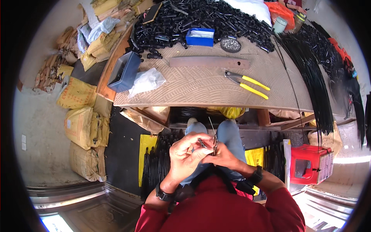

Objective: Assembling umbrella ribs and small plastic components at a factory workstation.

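Both hands meet above my lap, in front of the table's near edge. My left hand point(184, 155) is closed, its thumb and fingers pinching a small dark part point(201, 142) whose exact kind is too small to tell. My right hand point(226, 155) is closed beside it, its fingers around a narrow dark metal piece point(215, 144). A thin pale wire or rod point(211, 124) sticks up from between the hands toward the table. My fingers hide most of what they hold.
Yellow-handled cutters point(249, 86), a flat metal bar point(208, 62), a blue box point(200, 37), a grey-blue bin point(124, 71) and a plastic bag point(147, 82) lie on the table point(185, 91). Black tubular parts point(174, 23) pile behind. Black strands point(309, 73) hang at right. A red crate point(309, 164) stands below.
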A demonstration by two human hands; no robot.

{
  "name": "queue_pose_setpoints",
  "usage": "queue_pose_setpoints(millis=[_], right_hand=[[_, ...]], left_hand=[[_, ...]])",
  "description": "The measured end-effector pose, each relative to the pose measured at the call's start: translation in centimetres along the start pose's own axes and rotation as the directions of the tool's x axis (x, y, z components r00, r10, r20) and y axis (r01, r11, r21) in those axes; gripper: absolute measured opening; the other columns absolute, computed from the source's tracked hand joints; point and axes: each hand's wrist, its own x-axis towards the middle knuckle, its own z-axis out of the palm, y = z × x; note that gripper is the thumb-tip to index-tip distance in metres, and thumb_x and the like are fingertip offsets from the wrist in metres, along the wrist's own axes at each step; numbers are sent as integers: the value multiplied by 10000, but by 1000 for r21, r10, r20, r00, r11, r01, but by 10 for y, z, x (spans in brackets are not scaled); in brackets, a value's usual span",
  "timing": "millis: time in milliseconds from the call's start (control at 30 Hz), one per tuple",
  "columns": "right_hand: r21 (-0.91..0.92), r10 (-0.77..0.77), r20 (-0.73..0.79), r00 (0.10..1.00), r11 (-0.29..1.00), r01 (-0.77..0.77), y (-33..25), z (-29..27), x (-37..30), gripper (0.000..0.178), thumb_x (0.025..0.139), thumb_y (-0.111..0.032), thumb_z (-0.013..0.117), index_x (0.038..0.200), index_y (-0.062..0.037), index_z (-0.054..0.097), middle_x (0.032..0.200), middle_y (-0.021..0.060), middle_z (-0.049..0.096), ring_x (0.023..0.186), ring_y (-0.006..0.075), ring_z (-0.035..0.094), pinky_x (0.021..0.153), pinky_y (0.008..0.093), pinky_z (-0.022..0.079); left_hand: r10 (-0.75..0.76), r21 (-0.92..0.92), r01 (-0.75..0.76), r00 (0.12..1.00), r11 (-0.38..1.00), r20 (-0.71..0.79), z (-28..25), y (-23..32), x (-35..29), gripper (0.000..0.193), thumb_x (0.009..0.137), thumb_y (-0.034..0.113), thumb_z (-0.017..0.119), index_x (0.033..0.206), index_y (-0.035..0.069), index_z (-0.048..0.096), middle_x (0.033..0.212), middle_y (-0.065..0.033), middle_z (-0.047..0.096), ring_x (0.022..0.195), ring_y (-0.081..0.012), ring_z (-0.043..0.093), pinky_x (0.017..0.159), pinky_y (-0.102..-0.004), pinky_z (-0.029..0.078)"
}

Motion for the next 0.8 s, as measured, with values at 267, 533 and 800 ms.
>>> queue_pose_setpoints(millis=[267, 533, 800], right_hand=[[-127, -402, -125, 907, 913, 387, -66, -10, 16, 175, 783, -107, 667, 886, 16, 595, 841, 70, 571, 754, 134, 522, 663, 261, 414], [-95, -386, -172, 906, 922, 375, -71, 8, 24, 194, 739, -80, 713, 860, 8, 590, 819, 59, 565, 742, 111, 538, 630, 234, 449], [-44, -328, -169, 929, 945, 325, -77, 12, 33, 152, 767, -67, 686, 859, -3, 582, 783, 35, 552, 740, 86, 552, 619, 224, 459]], left_hand=[[113, 175, -73, 966, 982, -234, 12, -3, 3, 340, 716, -34, 681, 1045, -33, 593, 873, -71, 612, 799, -118, 583, 717, -245, 474], [367, 714, -221, 929, 664, -54, 11, -2, 6, 380, 789, 43, 620, 1154, -30, 541, 841, -104, 572, 758, -185, 561, 669, -290, 467], [308, 725, -185, 951, 664, -40, -5, 2, -1, 220, 810, 49, 597, 985, -44, 502, 919, -142, 596, 724, -193, 558, 656, -281, 467]])
